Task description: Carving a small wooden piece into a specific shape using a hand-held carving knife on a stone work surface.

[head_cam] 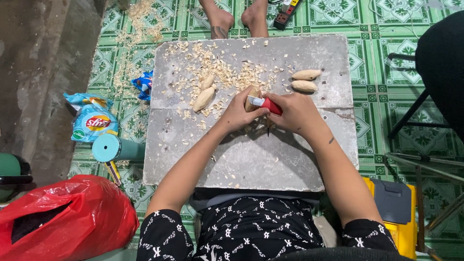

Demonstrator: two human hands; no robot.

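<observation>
Lap-side, both hands at grey board (pixel 251 164) centre: left hand (pixel 238 115) fingers wrapped on wood piece (pixel 252 98), right hand (pixel 296 113) fisted on red-handled knife (pixel 267 104). Risk: blade slips toward left thumb.

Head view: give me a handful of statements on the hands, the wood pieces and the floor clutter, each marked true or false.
1. The right hand grips a red-handled knife. True.
2. The left hand holds a wood piece against the blade. True.
3. Two carved pieces lie on the board beyond the right hand. True.
4. The board is free of shavings. False: shavings are scattered over its far half and onto the floor.
5. The red bag lies on the person's right. False: it lies on the floor to their left.
6. The left hand rests flat and empty. False: it is closed around the wood piece.
</observation>
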